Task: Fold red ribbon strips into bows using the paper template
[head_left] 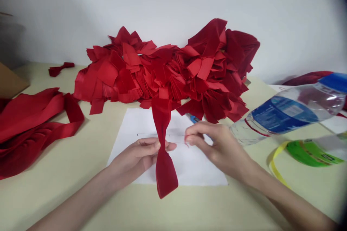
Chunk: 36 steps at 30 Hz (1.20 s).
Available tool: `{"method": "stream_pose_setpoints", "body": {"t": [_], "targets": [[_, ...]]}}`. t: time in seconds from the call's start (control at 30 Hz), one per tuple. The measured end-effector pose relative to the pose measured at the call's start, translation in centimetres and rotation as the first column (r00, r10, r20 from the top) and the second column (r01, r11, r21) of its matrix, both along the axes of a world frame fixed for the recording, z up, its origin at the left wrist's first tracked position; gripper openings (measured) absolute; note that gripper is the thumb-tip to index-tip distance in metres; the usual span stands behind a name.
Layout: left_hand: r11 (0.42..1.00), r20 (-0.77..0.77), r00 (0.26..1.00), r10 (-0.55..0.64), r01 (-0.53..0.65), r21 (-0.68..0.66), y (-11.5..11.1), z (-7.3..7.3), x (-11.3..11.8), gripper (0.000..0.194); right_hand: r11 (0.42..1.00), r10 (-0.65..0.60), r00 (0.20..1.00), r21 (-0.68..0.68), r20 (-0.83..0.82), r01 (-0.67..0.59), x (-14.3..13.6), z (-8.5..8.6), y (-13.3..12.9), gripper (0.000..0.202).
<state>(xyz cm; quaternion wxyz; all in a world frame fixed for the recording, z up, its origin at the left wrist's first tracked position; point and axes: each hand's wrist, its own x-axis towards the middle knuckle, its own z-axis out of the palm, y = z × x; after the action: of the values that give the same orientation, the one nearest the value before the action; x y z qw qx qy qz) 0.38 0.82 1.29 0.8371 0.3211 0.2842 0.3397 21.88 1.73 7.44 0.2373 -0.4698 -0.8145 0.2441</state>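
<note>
A folded red velvet ribbon bow (166,175) stands upright, gathered narrow at its middle. My left hand (142,153) pinches it there between thumb and fingers. To its right, my right hand (214,144) is closed, with fingertips pressed on a short piece of thin red thread (187,140). Whether the thread reaches the bow I cannot tell. Both hands are above a white sheet of paper (195,173) that bears a drawn black line with small marks.
A large heap of cut red ribbon pieces (162,68) lies behind the paper, partly over a blue cutter (193,118). Long red ribbon (40,115) lies at left, a small bow (61,68) farther back. At right are a tilted water bottle (284,112) and a green-and-yellow tape roll (306,153).
</note>
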Motion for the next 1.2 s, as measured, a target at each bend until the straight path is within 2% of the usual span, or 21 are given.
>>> {"method": "stream_pose_setpoints", "body": {"t": [0.13,0.27,0.33,0.43,0.6,0.67,0.83,0.97,1.07,1.2], "targets": [[0.997,0.013,0.997,-0.074,0.074,0.021,-0.2,0.2,-0.1,0.020,0.993,0.092,0.985,0.055,0.144,-0.101,-2.3,-0.8,0.3,0.018],[0.997,-0.046,0.997,-0.064,0.065,0.027,0.0,0.4,-0.4,0.019,0.984,0.160,0.960,0.038,0.228,-0.173,-2.9,-1.0,0.5,0.020],[0.999,-0.056,0.998,-0.037,0.040,0.037,0.2,0.5,-0.6,0.018,0.985,0.172,0.965,-0.008,0.198,-0.174,-2.8,-0.9,0.8,0.021],[0.999,-0.043,0.999,0.004,-0.003,0.036,0.5,0.4,-0.7,0.019,0.975,0.185,0.978,-0.146,0.096,-0.170,-2.4,-1.0,1.5,0.017],[1.000,-0.037,0.999,0.012,-0.011,0.025,0.6,-0.1,-0.7,0.016,0.920,0.169,0.980,-0.339,-0.105,-0.195,-2.2,-1.5,2.1,0.015],[1.000,-0.040,0.999,0.014,-0.014,0.014,0.6,-0.3,-0.7,0.015,0.918,0.169,0.978,-0.342,-0.123,-0.202,-2.3,-1.5,2.1,0.014],[0.996,-0.039,0.996,0.076,-0.077,-0.045,0.2,-0.4,-0.5,0.011,0.971,0.055,0.980,-0.217,-0.191,-0.097,-2.2,-0.3,1.7,0.012],[0.992,-0.079,0.991,0.110,-0.114,-0.046,-0.2,0.3,0.3,0.013,0.950,0.054,0.957,-0.281,-0.287,-0.137,-2.7,0.6,0.5,0.013],[0.988,-0.119,0.981,0.150,-0.153,-0.017,-0.6,1.0,0.9,0.014,0.931,0.080,0.949,-0.317,-0.306,-0.181,-3.5,0.3,-0.2,0.012],[0.975,-0.158,0.965,0.212,-0.219,-0.031,-0.8,1.2,1.1,0.014,0.944,0.013,0.953,-0.312,-0.301,-0.112,-4.2,-0.8,-0.3,0.010]]}}
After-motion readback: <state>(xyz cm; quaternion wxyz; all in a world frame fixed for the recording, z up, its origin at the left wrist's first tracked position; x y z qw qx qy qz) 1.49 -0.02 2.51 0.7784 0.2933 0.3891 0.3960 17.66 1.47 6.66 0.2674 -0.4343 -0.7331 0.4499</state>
